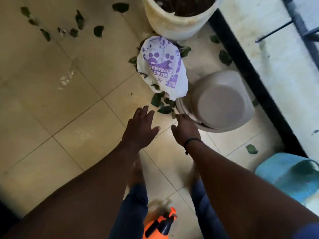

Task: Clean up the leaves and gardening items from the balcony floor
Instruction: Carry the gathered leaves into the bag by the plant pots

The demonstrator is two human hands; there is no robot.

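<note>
Green leaves (pixel 159 100) lie on the tiled balcony floor beside a white plastic bag (pixel 162 66) with purple print. More leaves (pixel 79 19) are scattered at the upper left. My left hand (pixel 140 126) hovers over the tiles just short of the leaf pile, fingers spread and straight, holding nothing. My right hand (pixel 185 128) reaches beside it, its fingertips at the leaves next to an upturned grey basin (pixel 222 102). An orange spray bottle (pixel 158 225) stands behind my feet at the bottom.
A white bucket planter (pixel 172 19) stands at the top by the bag. A black kerb (pixel 255 80) runs along the right, with a ledge and railing beyond. A blue basket (pixel 290 175) sits at the right. Wet patches (pixel 67 78) shine on the tiles.
</note>
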